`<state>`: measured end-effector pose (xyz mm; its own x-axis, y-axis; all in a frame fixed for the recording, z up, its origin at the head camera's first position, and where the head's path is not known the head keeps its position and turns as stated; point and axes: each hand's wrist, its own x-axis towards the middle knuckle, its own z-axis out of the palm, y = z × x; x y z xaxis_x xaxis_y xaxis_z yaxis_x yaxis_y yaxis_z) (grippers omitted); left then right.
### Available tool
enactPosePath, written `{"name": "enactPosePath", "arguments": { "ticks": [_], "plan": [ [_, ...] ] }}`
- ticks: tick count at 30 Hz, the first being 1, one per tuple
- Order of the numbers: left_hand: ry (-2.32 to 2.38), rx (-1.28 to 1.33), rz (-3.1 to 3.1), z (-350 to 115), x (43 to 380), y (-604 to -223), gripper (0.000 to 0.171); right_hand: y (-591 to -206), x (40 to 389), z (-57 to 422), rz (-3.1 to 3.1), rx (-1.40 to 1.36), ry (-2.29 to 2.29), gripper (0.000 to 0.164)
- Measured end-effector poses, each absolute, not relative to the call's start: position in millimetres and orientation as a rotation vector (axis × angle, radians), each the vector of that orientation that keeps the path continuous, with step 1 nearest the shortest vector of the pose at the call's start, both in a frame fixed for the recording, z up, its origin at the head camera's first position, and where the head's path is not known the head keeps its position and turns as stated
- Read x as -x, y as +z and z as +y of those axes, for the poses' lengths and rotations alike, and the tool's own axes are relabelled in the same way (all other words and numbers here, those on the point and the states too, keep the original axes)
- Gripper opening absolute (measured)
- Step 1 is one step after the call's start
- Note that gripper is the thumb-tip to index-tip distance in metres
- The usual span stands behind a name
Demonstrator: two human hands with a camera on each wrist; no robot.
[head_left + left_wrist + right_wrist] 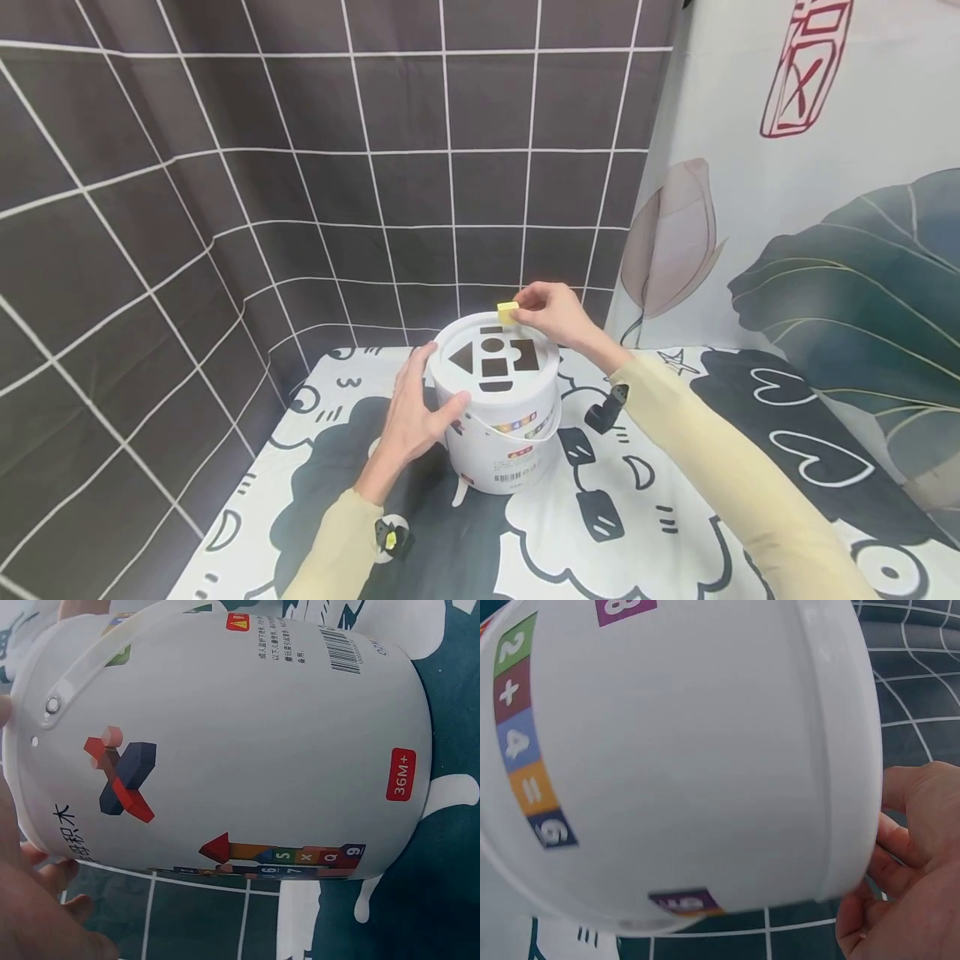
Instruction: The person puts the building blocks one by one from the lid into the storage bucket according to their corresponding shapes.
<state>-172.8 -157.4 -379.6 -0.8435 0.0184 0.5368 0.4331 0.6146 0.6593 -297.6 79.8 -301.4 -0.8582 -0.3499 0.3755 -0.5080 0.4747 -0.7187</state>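
Observation:
A white bucket [491, 454] with printed pictures and a lowered handle stands upright in the head view. Its white lid [551, 364] has several dark shaped holes, among them a triangle, a circle and a square. My left hand [412, 412] holds the bucket's left side at the lid, thumb at the front and fingers round the far left. Between the thumb and fingers of my right hand [558, 315] is a small yellow block [507, 312], pinched at the lid's far rim. In the right wrist view the bucket [697, 750] hides the block.
A patterned black-and-white cloth [637, 533] covers the table under the bucket. Close behind hangs a dark curtain [405, 192] with a white grid. To the right is a pale curtain [712, 100] with a leaf print.

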Motion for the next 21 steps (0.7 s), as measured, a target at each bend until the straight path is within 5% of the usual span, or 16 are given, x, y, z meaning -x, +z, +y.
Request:
{"name": "enactPosePath", "arguments": {
  "ticks": [21],
  "plan": [
    [-1.175,0.28,-2.443,-158.7,170.5,-373.2,0.084,-301.0,293.3,53.6,-2.637,-0.555,1.253,0.023]
  ]
}}
